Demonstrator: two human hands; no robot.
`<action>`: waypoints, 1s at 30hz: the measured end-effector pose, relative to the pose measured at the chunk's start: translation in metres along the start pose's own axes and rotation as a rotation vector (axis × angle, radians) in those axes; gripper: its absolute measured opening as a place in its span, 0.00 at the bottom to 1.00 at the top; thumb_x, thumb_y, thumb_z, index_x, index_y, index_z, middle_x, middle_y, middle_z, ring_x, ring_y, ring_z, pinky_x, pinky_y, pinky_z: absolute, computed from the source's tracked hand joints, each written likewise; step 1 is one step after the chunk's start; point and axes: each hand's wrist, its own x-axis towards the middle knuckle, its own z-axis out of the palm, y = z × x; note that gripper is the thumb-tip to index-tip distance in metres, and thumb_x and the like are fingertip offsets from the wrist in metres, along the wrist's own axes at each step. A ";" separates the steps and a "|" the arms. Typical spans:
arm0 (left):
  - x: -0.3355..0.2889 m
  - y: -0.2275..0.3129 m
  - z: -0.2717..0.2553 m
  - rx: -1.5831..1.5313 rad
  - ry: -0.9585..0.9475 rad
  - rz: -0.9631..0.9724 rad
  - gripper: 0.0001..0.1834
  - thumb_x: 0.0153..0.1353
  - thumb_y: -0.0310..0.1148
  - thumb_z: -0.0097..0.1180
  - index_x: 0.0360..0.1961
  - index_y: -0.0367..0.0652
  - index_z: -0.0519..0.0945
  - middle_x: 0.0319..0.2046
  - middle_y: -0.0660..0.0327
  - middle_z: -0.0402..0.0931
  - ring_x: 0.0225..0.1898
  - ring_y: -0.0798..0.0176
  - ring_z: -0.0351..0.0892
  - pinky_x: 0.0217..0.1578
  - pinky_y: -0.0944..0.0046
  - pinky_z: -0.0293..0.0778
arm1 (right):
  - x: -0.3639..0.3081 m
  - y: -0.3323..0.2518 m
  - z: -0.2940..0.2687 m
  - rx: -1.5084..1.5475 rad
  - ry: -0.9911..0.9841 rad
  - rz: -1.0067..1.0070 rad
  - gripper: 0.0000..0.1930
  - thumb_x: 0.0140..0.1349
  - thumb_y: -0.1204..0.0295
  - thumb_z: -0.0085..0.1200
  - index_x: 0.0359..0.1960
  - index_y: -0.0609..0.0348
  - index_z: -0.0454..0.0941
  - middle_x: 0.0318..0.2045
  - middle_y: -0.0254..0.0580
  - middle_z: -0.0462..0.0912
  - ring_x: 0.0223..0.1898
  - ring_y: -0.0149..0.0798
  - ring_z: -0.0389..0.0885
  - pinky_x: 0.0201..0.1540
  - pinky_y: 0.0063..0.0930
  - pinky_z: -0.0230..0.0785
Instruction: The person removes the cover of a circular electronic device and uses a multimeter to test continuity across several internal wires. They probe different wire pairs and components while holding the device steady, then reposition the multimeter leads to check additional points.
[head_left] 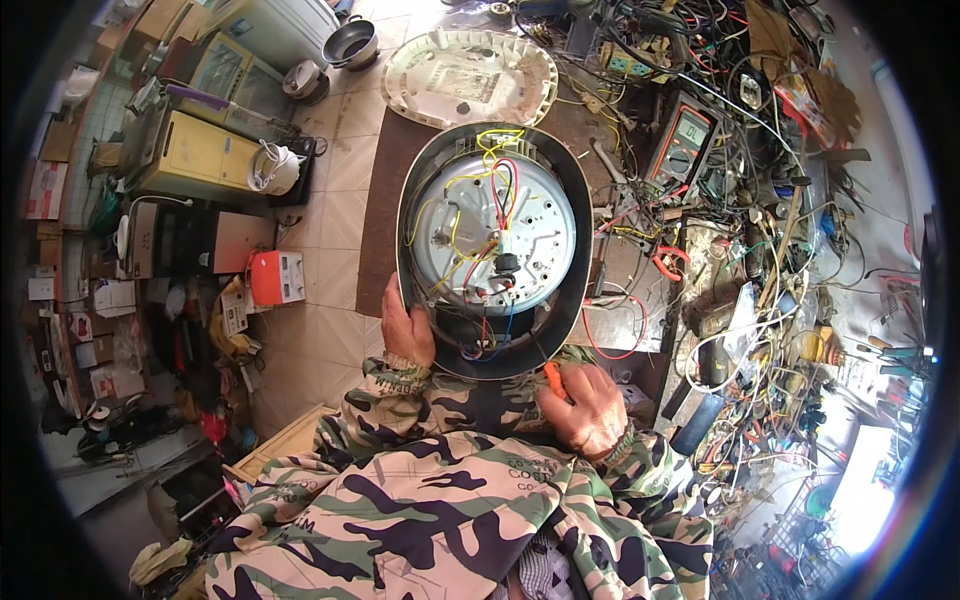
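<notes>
An opened rice cooker body [404, 200] with a dark oval shell lies bottom up in front of me. Its round silver inner pot housing [470, 270] shows, with yellow, red, blue and black wires running over it. My left hand [407, 330] grips the shell's near left side; the fingers are partly hidden beneath it. At the near right rim, my right hand [585, 405] is closed on a screwdriver [553, 378] with an orange handle. Its thin dark shaft reaches over the rim into the shell. Beyond the cooker lies a dirty cream oval base cover [470, 78].
To the right, a multimeter [684, 142] sits among heaped wires and tools. Red-handled pliers [671, 263] lie nearer, beside a red test lead. The brown tabletop [378, 220] ends at the left, above a tiled floor. Farther left stand a yellow cabinet [205, 155] and an orange box [277, 277].
</notes>
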 end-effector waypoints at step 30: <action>-0.001 -0.002 0.002 -0.060 0.039 -0.040 0.32 0.58 0.25 0.47 0.66 0.29 0.64 0.60 0.39 0.68 0.60 0.36 0.68 0.63 0.47 0.61 | 0.027 -0.040 -0.011 -0.329 -0.404 0.571 0.12 0.56 0.62 0.62 0.28 0.56 0.78 0.22 0.45 0.78 0.23 0.51 0.80 0.27 0.47 0.68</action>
